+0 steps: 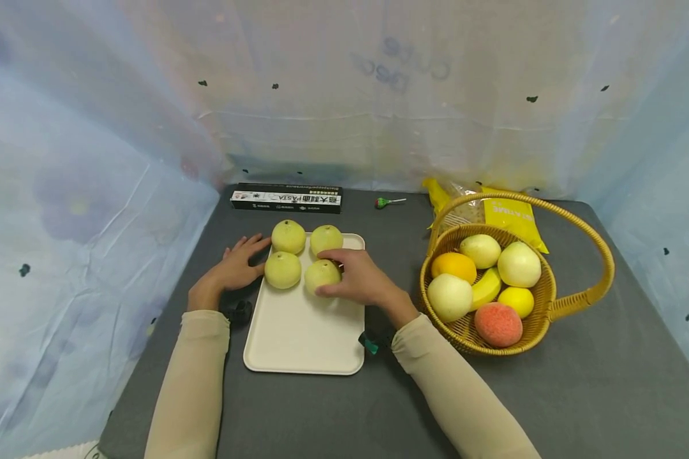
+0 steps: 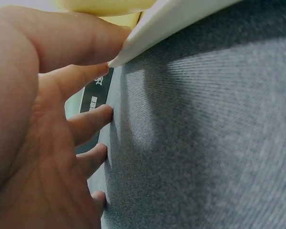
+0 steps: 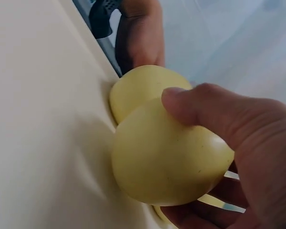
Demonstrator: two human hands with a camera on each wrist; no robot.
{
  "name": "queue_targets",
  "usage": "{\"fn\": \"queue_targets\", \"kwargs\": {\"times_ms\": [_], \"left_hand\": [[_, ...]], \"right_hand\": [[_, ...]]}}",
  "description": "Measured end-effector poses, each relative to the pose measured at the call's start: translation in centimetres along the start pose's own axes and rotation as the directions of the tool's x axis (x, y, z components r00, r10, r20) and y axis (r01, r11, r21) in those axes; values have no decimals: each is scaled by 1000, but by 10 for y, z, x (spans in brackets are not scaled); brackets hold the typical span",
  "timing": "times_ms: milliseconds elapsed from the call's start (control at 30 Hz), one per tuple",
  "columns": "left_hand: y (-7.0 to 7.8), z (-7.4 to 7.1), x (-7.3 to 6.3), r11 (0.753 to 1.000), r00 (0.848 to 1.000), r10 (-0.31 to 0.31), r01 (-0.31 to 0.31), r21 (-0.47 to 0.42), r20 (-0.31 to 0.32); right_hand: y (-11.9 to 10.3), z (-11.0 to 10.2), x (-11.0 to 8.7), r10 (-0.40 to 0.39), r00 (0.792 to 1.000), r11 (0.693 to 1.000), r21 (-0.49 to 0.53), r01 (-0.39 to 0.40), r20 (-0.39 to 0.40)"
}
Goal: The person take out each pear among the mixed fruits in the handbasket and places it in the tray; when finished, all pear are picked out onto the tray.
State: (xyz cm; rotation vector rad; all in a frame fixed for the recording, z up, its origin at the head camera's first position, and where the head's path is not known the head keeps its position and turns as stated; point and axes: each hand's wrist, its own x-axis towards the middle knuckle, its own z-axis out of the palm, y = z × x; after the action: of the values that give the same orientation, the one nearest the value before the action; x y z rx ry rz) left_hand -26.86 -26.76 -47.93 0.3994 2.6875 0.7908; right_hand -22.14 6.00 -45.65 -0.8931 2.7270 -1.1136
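Observation:
On the white tray [image 1: 304, 341] several round yellow-green pears stand in two rows at the far end. My right hand [image 1: 363, 278] grips the near right pear [image 1: 319, 279] between thumb and fingers; in the right wrist view this pear [image 3: 167, 160] is close to the tray surface, beside another pear [image 3: 138, 90]. My left hand [image 1: 235, 266] lies at the tray's left edge with fingers spread, by the near left pear [image 1: 282, 271] and the far left pear [image 1: 288, 237]. In the left wrist view its thumb [image 2: 86, 40] touches the tray rim. The far right pear [image 1: 326, 239] is partly covered by my right hand.
To the right stands a wicker basket [image 1: 544, 319] with a tall handle, holding a banana [image 1: 485, 288], a peach [image 1: 498, 324] and other fruit. Behind it lie yellow packets [image 1: 513, 220]. A black pasta box [image 1: 287, 198] and a lollipop [image 1: 382, 203] lie at the back.

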Motion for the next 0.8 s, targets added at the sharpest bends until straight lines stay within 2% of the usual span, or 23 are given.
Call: {"fn": "queue_targets", "kwargs": {"times_ms": [333, 633, 800], "left_hand": [[0, 1, 2, 1000, 1000, 2, -2, 4, -9], [-1, 1, 2, 1000, 1000, 1, -1, 7, 0], [-1, -1, 2, 1000, 1000, 4, -4, 10, 0]], "right_hand": [[-5, 11, 0, 32, 996, 999, -41, -36, -79], [-3, 10, -12, 41, 994, 998, -47, -46, -104], [-2, 11, -16, 49, 993, 999, -7, -50, -105]]}}
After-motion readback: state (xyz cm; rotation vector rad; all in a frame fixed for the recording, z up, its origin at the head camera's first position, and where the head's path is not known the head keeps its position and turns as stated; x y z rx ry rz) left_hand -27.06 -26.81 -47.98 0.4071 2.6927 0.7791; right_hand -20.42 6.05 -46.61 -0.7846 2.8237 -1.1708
